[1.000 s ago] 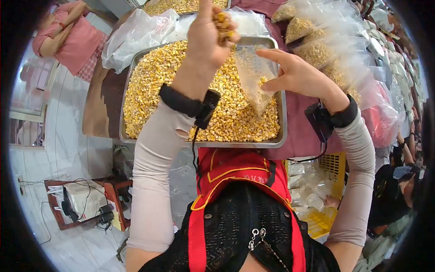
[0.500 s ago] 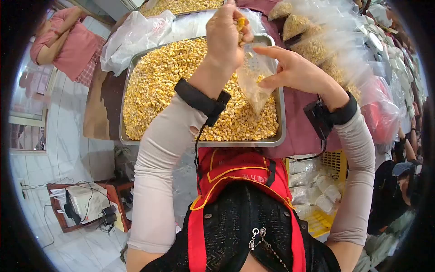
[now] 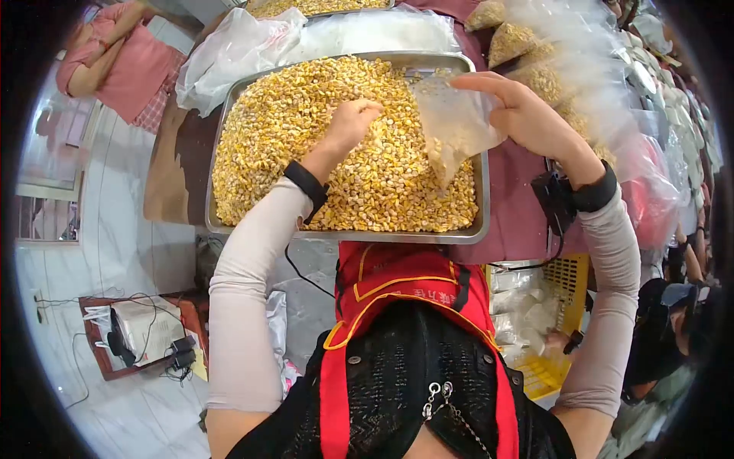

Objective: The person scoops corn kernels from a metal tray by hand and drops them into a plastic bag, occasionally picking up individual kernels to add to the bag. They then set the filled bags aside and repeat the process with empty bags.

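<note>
A metal tray [image 3: 483, 206] holds a broad heap of yellow corn kernels [image 3: 267, 145]. Low over the middle of the heap, my left hand [image 3: 353, 126] has its fingers curled down onto the kernels; the palm side is hidden. On the tray's right side, my right hand [image 3: 531, 115] pinches the upper part of a clear plastic bag [image 3: 455, 118] between thumb and fingers. Some pale kernels lie in the bag's pointed lower corner, which hangs against the corn.
Filled bags [image 3: 539, 76] line the table's right side. Crumpled plastic [image 3: 237, 53] and a second corn tray [image 3: 313, 8] are beyond my tray. A yellow crate [image 3: 566, 283] with packets stands below right. A person [image 3: 115, 69] stands far left with arms crossed; another person sits at right.
My left hand has come down and left from above the bag's mouth, where it held kernels, to the heap. The right hand and bag have shifted slightly right, and the bag looks wider.
</note>
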A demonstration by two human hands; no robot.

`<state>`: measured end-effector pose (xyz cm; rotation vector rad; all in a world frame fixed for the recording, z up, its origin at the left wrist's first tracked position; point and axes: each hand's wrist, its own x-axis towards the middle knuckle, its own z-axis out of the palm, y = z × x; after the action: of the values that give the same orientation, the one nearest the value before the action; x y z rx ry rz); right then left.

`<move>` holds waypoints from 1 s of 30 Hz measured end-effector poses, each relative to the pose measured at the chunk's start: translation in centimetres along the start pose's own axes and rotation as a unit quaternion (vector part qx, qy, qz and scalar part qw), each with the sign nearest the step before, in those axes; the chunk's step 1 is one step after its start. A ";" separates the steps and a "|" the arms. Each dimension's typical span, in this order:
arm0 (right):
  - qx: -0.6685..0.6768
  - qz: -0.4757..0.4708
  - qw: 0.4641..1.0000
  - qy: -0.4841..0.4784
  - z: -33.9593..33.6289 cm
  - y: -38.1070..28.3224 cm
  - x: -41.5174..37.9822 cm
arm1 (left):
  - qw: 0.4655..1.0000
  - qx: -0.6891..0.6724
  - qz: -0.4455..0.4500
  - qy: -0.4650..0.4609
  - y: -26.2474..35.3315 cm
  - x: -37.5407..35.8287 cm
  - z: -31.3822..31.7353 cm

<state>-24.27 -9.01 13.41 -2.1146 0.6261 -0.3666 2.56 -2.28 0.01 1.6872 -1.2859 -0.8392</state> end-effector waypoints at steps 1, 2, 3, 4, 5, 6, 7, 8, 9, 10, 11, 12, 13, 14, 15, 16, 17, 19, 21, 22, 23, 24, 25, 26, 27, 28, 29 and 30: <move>-0.003 -0.035 0.999 0.018 0.2 0.2 0.1 | 1.000 0.001 0.022 -0.003 0.5 -0.3 0.2; -0.003 -0.035 0.999 0.017 0.2 0.2 0.1 | 1.000 0.000 0.022 -0.002 -0.1 -0.1 0.2; -0.017 -0.030 0.999 0.006 0.2 0.1 0.2 | 0.988 0.108 0.112 0.000 -0.6 0.2 0.4; -0.030 -0.026 0.999 -0.006 0.2 0.0 0.3 | 0.956 0.214 0.201 0.002 -1.0 0.4 0.4; -0.031 -0.026 0.999 -0.007 0.2 -0.3 0.3 | 0.933 0.298 0.201 -0.015 -1.5 0.3 0.8; -0.036 -0.023 0.999 -0.009 0.3 -0.6 0.4 | 0.933 0.298 0.200 -0.013 -1.3 -0.5 1.2; -0.040 -0.021 0.999 -0.010 0.3 -0.8 0.5 | 0.886 0.391 0.248 -0.017 -1.0 -1.6 1.8; -0.041 -0.022 0.999 -0.011 0.3 -0.9 0.5 | 0.826 0.480 0.293 -0.021 -0.8 -2.6 2.3; -0.050 -0.020 0.998 -0.018 0.3 -0.9 0.5 | 0.811 0.490 0.318 -0.018 -0.2 -3.3 2.6; -0.058 -0.017 0.998 -0.024 0.3 -1.0 0.6 | 0.811 0.491 0.317 -0.018 -0.2 -3.5 2.8; -0.058 -0.017 0.998 -0.025 0.3 -1.1 0.5 | 0.813 0.470 0.338 -0.059 -0.1 -3.7 2.9; -0.057 -0.016 0.998 -0.029 0.3 -1.2 0.5 | 0.813 0.448 0.359 -0.100 -0.2 -3.8 3.0; -0.056 -0.014 0.998 -0.034 0.2 -1.3 0.5 | 0.826 0.432 0.342 -0.123 -0.2 -4.2 3.0; -0.056 -0.015 0.998 -0.034 0.2 -1.4 0.5 | 0.826 0.432 0.341 -0.122 -0.5 -3.8 2.8; -0.048 0.002 0.998 -0.033 0.1 -1.5 0.4 | 0.823 0.436 0.336 -0.142 -0.9 -3.3 2.4; -0.040 0.019 0.998 -0.033 0.1 -1.5 0.3 | 0.820 0.439 0.330 -0.162 -1.3 -2.8 2.1; -0.041 0.019 0.998 -0.032 0.0 -1.5 0.2 | 0.820 0.439 0.330 -0.162 -1.7 -2.5 1.8; -0.030 0.024 0.999 -0.021 -0.1 -1.3 0.1 | 0.946 0.200 0.252 -0.035 -0.8 -2.1 0.8; -0.013 0.023 0.999 -0.018 0.0 -1.2 0.0 | 0.993 0.026 0.105 -0.035 -0.2 -1.5 -0.3; 0.003 0.022 1.000 -0.015 0.1 -1.2 -0.1 | 0.987 -0.149 -0.048 -0.032 1.0 -1.5 -0.8; 0.003 0.022 1.000 -0.015 0.2 -0.9 0.0 | 0.916 -0.363 -0.160 -0.058 2.0 -1.7 -1.5; 0.004 0.008 1.000 -0.014 0.4 -0.5 0.2 | 0.916 -0.363 -0.159 -0.057 2.6 -1.6 -1.9; 0.005 -0.005 1.000 -0.013 0.5 -0.4 0.4 | 0.872 -0.460 -0.158 -0.050 3.0 -1.3 -2.3; 0.005 -0.005 1.000 -0.013 0.4 -0.6 0.4 | 0.818 -0.552 -0.155 -0.042 3.5 -1.1 -2.6; 0.007 0.011 1.000 -0.021 0.4 -0.9 0.4 | 0.809 -0.566 -0.154 -0.029 4.6 -0.9 -2.7; 0.009 0.027 0.999 -0.029 0.4 -1.1 0.5 | 0.809 -0.566 -0.154 -0.029 5.3 -0.4 -3.0; 0.008 0.027 0.999 -0.029 0.6 -1.1 0.6 | 0.807 -0.575 -0.105 -0.082 5.9 0.1 -3.4; -0.004 0.014 1.000 -0.018 0.8 -0.9 0.7 | 0.802 -0.579 -0.055 -0.136 6.8 0.5 -3.7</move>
<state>-23.04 -8.40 13.71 -2.1128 0.6356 -0.3111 3.16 -2.80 7.74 0.6397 -0.5408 -1.5513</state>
